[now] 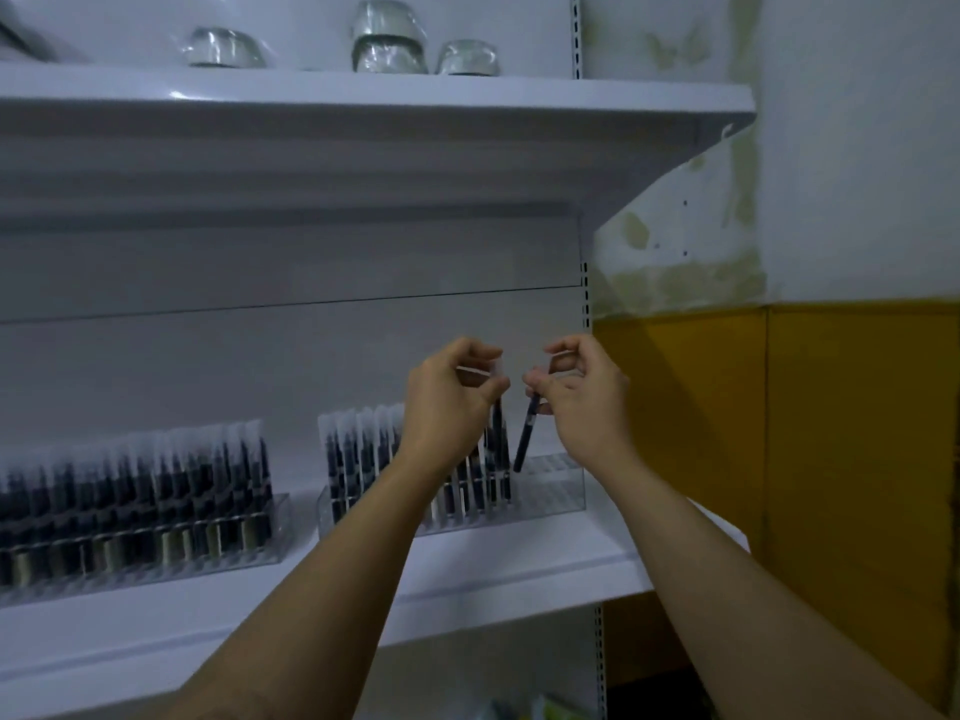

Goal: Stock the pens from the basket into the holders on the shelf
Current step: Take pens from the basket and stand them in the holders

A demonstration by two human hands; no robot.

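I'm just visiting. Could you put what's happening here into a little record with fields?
Left hand: holds a sleeved pen upright over the right holder
Right hand: pinches a dark pen, tilted, lower tip near that holder's empty end
Right holder fill: mostly filled, right end empty
Left holder: full of pens
Upper shelf: glass bowls

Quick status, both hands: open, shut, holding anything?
Left hand: closed, grips a sleeved pen.
Right hand: closed, pinches a dark pen.
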